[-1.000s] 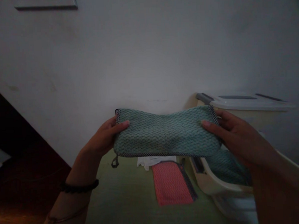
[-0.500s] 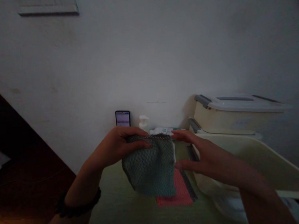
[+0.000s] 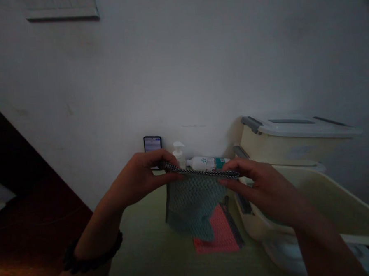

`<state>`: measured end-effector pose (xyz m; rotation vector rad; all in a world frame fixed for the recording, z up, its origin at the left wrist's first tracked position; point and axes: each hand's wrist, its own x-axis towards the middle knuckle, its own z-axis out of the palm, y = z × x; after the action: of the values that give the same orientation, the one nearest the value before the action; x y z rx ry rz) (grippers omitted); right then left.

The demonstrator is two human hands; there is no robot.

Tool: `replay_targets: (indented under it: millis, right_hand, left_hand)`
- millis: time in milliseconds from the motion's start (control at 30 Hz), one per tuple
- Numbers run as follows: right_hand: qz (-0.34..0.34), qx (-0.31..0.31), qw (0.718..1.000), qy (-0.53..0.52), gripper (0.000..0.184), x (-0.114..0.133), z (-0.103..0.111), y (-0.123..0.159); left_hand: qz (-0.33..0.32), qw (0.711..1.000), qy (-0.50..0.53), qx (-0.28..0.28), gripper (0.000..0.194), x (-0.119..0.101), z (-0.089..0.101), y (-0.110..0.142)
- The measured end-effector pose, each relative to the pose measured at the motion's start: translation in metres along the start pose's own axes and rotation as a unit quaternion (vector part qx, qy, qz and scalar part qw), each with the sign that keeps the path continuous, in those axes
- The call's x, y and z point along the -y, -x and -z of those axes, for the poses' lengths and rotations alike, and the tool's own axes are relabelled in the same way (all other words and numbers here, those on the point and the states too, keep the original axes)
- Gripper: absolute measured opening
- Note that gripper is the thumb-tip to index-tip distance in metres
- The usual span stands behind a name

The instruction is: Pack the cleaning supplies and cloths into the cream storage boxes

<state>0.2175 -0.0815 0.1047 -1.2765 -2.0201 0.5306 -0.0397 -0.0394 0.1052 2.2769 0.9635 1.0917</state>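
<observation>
I hold a folded teal knitted cloth (image 3: 191,203) in the air over a pale green table (image 3: 147,255). My left hand (image 3: 140,177) pinches its dark checked top edge at the left end. My right hand (image 3: 258,187) pinches the same edge at the right end. The cloth hangs down between them, and its lower part covers some of a pink cloth (image 3: 222,235) that lies flat on the table.
A cream plastic tub (image 3: 314,193) stands at the right, with a lidded box (image 3: 296,138) behind it. Against the white wall are a phone (image 3: 152,143), a pump bottle (image 3: 178,150) and a lying tube (image 3: 206,163). Dark floor lies left.
A second ago the cloth was stretched wide between my hands. It was then folded in half, and now both hands hold its top edge while it hangs lower.
</observation>
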Motion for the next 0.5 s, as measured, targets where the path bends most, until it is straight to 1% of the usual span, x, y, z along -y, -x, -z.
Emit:
replay_targets:
  millis: [67,133,233,300,333,367,400,500]
  right_hand:
    - [-0.006,-0.006,1.000,0.000,0.014,0.000,0.001,0.000]
    - [-0.009,-0.020,1.000,-0.020,0.015,0.000,0.000,0.000]
    - [0.003,-0.054,0.994,-0.099,0.015,0.000,-0.006,-0.001]
    - [0.004,-0.081,0.984,-0.158,0.016,0.001,-0.011,-0.002]
    - [-0.002,-0.096,0.979,-0.181,0.016,0.002,-0.014,-0.002]
    - [-0.014,-0.111,0.973,-0.200,0.017,0.002,-0.017,-0.003]
    - [-0.029,-0.125,0.968,-0.216,0.018,0.002,-0.019,-0.003]
    - [-0.071,-0.164,0.951,-0.252,0.021,-0.001,-0.022,-0.006]
  left_hand:
    - [0.016,0.998,0.041,-0.041,0.018,-0.001,-0.002,0.000]
    - [0.023,0.991,0.107,-0.077,0.018,-0.003,-0.006,-0.002]
    - [0.027,0.968,0.211,-0.130,0.021,-0.008,-0.012,-0.006]
    - [0.042,0.950,0.272,-0.146,0.023,-0.008,-0.017,-0.008]
    - [0.054,0.942,0.303,-0.137,0.025,-0.006,-0.020,-0.009]
    - [0.068,0.933,0.335,-0.109,0.030,-0.003,-0.023,-0.009]
    - [0.084,0.924,0.368,-0.060,0.040,0.001,-0.027,-0.008]
    - [0.118,0.878,0.439,0.147,0.087,0.016,-0.039,-0.006]
